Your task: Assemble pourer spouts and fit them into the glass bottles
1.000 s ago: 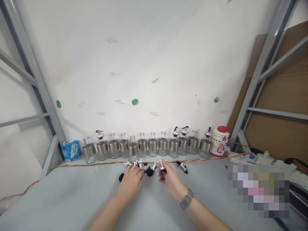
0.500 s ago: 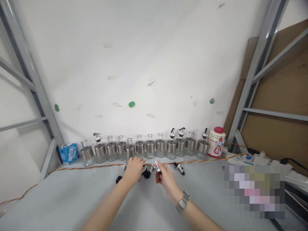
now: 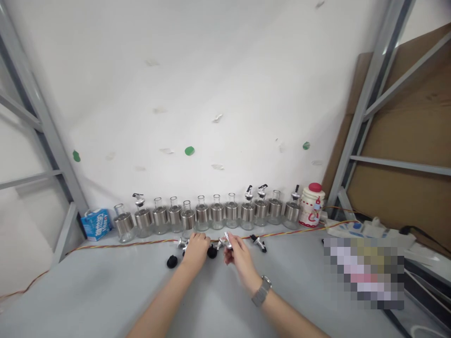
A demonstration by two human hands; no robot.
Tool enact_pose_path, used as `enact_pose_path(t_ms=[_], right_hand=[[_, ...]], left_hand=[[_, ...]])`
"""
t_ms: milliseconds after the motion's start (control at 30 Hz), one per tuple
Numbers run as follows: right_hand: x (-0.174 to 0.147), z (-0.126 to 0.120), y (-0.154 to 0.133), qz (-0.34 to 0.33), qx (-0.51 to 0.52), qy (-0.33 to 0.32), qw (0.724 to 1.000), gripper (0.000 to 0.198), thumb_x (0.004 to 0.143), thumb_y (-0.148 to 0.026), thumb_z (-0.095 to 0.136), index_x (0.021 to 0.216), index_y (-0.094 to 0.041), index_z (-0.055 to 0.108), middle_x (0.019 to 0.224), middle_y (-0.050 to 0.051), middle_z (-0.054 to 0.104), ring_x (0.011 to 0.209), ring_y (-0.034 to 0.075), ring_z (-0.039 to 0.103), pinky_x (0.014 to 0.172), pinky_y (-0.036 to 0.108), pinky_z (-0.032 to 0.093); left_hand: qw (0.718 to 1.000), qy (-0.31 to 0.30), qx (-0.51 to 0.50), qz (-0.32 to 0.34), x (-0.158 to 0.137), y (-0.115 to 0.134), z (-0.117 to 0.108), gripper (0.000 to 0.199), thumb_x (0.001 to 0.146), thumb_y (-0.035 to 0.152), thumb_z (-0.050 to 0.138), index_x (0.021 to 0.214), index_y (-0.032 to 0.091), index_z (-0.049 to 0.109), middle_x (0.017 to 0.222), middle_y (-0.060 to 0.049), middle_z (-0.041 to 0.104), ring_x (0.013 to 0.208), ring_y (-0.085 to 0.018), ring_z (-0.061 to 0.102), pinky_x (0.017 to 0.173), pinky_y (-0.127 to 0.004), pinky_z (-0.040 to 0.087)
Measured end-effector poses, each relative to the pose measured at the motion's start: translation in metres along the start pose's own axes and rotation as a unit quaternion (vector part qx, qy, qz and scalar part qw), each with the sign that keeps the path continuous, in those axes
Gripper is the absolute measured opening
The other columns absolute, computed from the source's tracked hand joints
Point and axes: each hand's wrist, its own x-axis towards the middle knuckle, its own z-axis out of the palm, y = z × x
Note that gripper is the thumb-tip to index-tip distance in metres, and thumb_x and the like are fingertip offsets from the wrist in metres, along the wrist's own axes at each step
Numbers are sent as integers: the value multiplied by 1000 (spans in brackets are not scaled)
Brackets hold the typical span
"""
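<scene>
1. Your right hand [image 3: 242,259] has its thumb and fingers closed on a silver pourer [image 3: 227,239], held tilted just in front of the row of bottles [image 3: 217,213]
2. Your left hand [image 3: 197,249] lies low over the table [image 3: 218,300], palm down with fingers curled; you hide what is under it, so I cannot tell whether it grips anything
3. Beside your left fingers, part of a loose pourer [image 3: 182,243] shows, with a round black piece [image 3: 172,261] lying nearer to you
4. Between your hands lies a pourer with a black base [image 3: 212,252], and to the right of your right hand another pourer [image 3: 259,243] lies on its side
5. Ahead of you stand twelve glass bottles with metal sleeves; counting from your left, the second, ninth, tenth and twelfth carry pourers in their necks, and the other necks are open
6. A twisted red and yellow wire [image 3: 155,242] runs along the table in front of the bottles
7. A blue carton [image 3: 97,225] stands at the left end of the row, and a cream jar with a red lid [image 3: 312,206] at the right end
8. You wear a metal-banded watch [image 3: 261,292] on your right wrist
</scene>
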Motion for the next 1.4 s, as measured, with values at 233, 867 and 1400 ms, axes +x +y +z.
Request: enact_pose_path(t_ms=[233,867,1400], right_hand=[[4,-2,2,-2,-7,6,1000,40,62,-58,57,65,-19,48,41,-6,49,33,9,45,34,20,34],[1,1,0,13,1,9,1000,39,62,-57,57,64,-19,49,41,-6,49,32,9,44,33,20,35],[0,2,-1,18,2,9,1000,39,62,-57,57,65,-18,50,41,-6,49,32,9,45,34,21,35]], left_hand=[[997,20,-54,-55,5,-7,4,27,82,9,37,100,15,57,94,-9,64,92,-19,56,82,-31,34],[998,32,-40,-33,2,-11,-5,23,78,8,41,86,18,59,89,-7,62,92,-21,51,90,-40,23],[997,-29,-28,60,-4,-18,-17,27,77,3,38,86,16,60,90,-9,58,91,-21,49,79,-33,35]])
